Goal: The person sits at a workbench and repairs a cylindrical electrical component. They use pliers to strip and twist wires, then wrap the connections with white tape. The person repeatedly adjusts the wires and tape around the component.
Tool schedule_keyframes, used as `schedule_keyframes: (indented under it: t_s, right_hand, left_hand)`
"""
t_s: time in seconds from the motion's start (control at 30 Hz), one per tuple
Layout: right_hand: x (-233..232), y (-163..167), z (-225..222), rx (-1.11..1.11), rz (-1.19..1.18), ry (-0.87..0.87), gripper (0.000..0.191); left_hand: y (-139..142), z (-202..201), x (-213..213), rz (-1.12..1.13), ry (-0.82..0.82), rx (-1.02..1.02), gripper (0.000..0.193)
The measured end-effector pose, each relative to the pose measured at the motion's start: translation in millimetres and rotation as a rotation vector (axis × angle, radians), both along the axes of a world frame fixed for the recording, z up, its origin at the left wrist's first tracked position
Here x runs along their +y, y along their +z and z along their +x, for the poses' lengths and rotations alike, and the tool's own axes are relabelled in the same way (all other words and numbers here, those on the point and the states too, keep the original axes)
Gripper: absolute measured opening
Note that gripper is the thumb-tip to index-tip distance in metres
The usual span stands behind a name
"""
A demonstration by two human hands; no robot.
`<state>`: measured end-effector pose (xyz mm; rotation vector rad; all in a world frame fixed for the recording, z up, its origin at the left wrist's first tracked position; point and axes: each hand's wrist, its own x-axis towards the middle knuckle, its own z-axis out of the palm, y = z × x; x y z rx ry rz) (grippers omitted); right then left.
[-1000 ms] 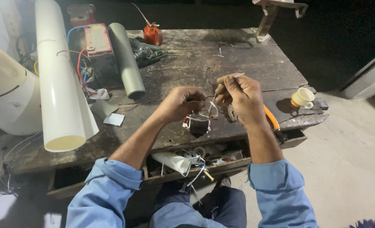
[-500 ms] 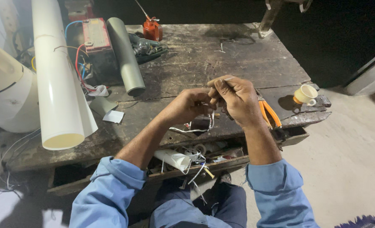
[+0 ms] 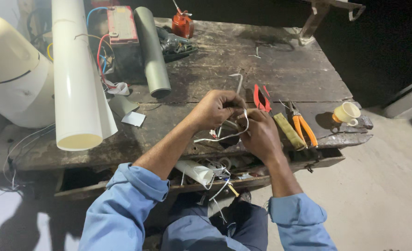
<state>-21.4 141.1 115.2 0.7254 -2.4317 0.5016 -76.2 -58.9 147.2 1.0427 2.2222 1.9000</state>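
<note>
My left hand (image 3: 217, 108) and right hand (image 3: 260, 135) meet over the front edge of the wooden bench (image 3: 280, 69), fingers curled and pinching a bundle of thin white wire (image 3: 224, 135) that loops between them. Just right of my right hand lie red-handled pliers (image 3: 261, 97) and orange-handled pliers (image 3: 301, 125); a small cream cup (image 3: 346, 113) sits at the right edge. A white pipe (image 3: 76, 74) and grey pipe (image 3: 151, 51) lie toward the left.
</note>
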Motion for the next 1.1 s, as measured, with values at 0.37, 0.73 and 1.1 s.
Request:
schedule_keyframes:
  t_s: [0.37,0.73,1.1]
  right_hand:
    - [-4,4,-18,0.019,0.078,-0.021,0.02]
    - [-18,-11,-12,-0.121,-0.187,-0.018,0.028]
    - [-23,-43,-16,-0.446,-0.883,0.012,0.012]
  left_hand:
    - [3,0,-2,-0.022,-0.026,0.027,0.015]
    - [12,5,1,-0.041,0.059,0.366,0.02]
    - [-7,-9,-12,0.13,0.126,0.338,0.019]
